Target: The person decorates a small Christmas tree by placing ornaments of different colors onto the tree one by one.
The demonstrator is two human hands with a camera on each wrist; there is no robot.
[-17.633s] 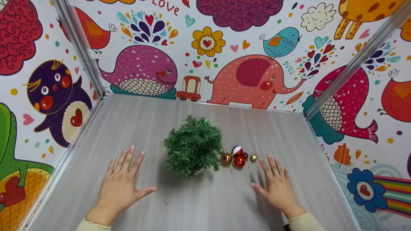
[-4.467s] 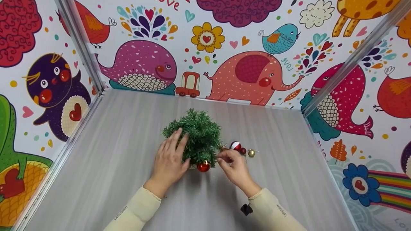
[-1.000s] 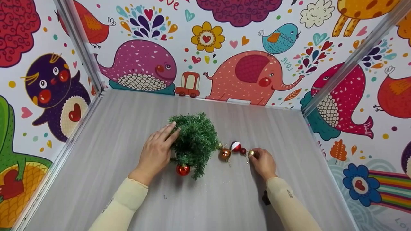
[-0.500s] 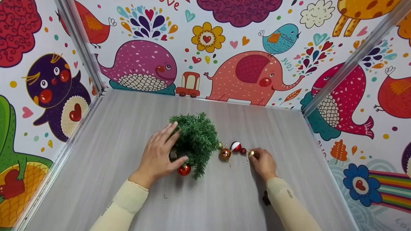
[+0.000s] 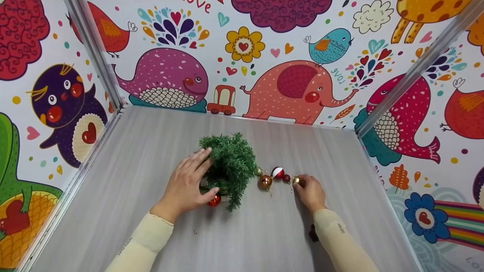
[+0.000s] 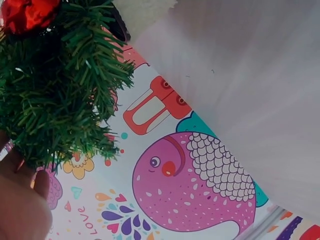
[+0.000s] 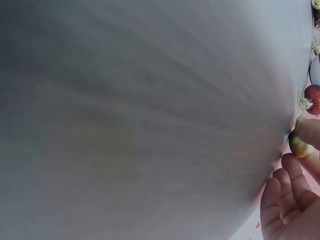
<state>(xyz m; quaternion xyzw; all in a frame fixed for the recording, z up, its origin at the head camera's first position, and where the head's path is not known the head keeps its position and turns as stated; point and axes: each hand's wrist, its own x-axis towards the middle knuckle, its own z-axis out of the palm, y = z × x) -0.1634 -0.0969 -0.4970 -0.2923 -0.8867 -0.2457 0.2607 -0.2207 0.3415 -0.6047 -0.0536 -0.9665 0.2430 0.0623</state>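
Observation:
A small artificial Christmas tree stands mid-table in the head view. My left hand holds its left side, fingers along the foliage and thumb over the lower front. Beside that thumb a shiny red bauble hangs from a low branch; the left wrist view shows this red bauble on the green branches. My right hand pinches a small gold bauble between thumb and fingers; in the right wrist view the gold bauble has a gold loop, with the other fingers curving below.
Left of the right hand lie a dark red small bauble, a red-and-white bauble and a copper bauble. A tiny hook lies on the grey table. Printed walls enclose its back and sides.
Since 4.5 seconds ago the right hand has moved right from the tree to the gold bauble. The tree has turned, its red bauble shifting left. Lately the left thumb has come over the lower front.

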